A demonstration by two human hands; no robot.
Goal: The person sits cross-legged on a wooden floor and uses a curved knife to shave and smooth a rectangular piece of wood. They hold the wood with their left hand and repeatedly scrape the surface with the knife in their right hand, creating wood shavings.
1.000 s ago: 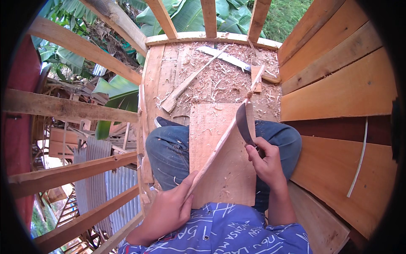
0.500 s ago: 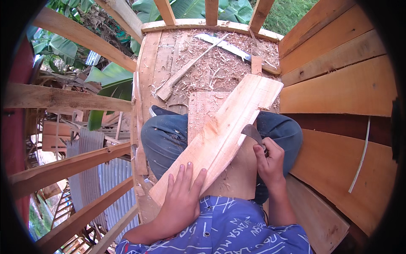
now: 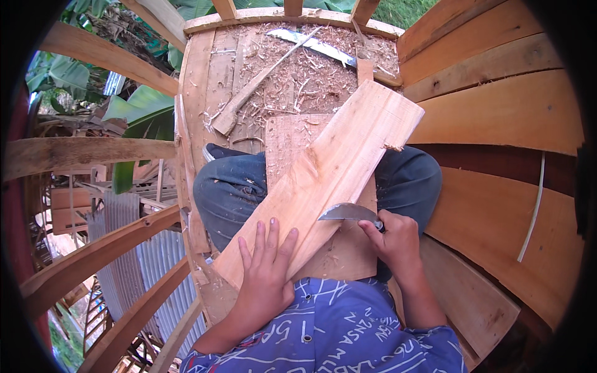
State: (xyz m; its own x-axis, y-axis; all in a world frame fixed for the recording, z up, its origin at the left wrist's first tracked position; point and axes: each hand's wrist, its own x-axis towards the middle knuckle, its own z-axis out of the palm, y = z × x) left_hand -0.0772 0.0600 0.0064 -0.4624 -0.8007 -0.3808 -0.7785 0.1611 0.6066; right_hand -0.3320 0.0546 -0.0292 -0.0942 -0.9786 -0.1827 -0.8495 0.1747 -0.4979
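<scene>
A pale wooden plank (image 3: 329, 168) lies slantwise across my lap, its far end up to the right. Along its length runs a carved line, and a notch with a small curl of wood shows at its right edge. My left hand (image 3: 266, 261) rests flat on the plank's near end, fingers spread. In my right hand (image 3: 395, 239) is a curved knife (image 3: 348, 212), fingers wrapped round its handle, most of which is hidden. The blade points left, its tip over the plank's right edge; whether it touches the wood I cannot tell.
A flat board (image 3: 280, 144) lies under the plank. Beyond it, wood shavings (image 3: 298, 74) cover the floor, with a long machete (image 3: 317, 46) and a tapered wooden stick (image 3: 252, 93) on them. Board walling (image 3: 497, 121) stands on the right, wooden rails (image 3: 93, 152) on the left.
My right hand has turned the knife, so its blade now points left and sits nearer to me. The plank's far end has shifted slightly. My left hand stays on the near end.
</scene>
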